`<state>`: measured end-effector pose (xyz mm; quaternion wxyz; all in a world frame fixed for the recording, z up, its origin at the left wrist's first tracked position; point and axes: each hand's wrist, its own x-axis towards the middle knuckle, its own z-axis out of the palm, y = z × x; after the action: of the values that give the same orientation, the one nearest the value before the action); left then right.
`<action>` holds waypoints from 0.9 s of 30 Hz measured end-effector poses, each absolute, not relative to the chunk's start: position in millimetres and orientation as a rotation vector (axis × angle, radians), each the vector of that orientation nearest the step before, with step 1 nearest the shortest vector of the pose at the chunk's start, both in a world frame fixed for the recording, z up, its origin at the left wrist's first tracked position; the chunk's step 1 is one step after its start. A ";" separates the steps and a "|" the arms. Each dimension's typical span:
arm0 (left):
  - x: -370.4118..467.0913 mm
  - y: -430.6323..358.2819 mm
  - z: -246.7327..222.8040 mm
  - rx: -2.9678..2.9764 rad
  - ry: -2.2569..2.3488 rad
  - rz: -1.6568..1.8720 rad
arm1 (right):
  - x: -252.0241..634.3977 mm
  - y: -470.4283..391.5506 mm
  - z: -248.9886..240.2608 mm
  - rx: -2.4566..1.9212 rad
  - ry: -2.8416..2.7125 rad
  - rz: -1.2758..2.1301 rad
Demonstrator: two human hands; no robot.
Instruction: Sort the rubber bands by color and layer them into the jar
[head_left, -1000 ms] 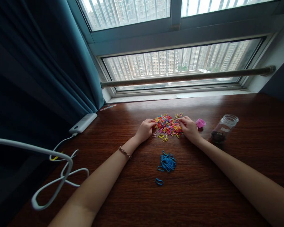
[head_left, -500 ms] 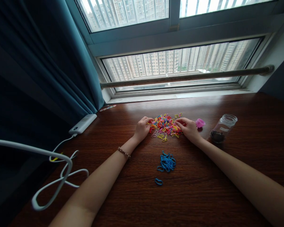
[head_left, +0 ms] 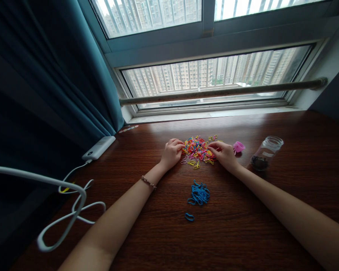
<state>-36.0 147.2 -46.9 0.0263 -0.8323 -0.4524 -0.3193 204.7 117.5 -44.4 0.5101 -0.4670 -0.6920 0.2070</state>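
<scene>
A heap of small multicoloured rubber bands lies on the brown wooden table, between my two hands. My left hand rests at the heap's left edge, its fingers stretched to the bands and slightly apart. At the right side of the heap, my right hand has thumb and forefinger pinched together among the bands; what is between the tips is too small to make out. Closer to me sits a separate pile of blue rubber bands, with one single blue band apart from it.
Right of my right hand is a small pink plastic cup-shaped piece. Beyond it a clear jar with dark contents stands tilted-looking. A white power bank with a looping white cable lies left, by the blue curtain.
My right hand has shifted slightly left, farther into the heap. My left hand has moved a little, its fingers still at the left edge. The blue bands have not moved.
</scene>
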 end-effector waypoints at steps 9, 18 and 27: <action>-35.7 147.0 -50.8 -2.654 -1.373 -0.838 | 160.3 67.7 -15.0 -0.706 -2.122 0.876; -35.5 149.2 -52.0 -2.632 -1.344 -0.856 | 165.9 72.5 -18.4 -0.729 -2.184 0.629; -37.7 148.1 -46.6 -2.548 -1.381 -1.123 | 220.3 134.7 -50.6 -1.304 -1.594 0.220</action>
<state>-37.7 148.1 -46.6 0.0165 -0.8197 -0.4444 -0.3611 220.3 134.7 -50.6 0.5100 -0.5414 -0.6621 0.0914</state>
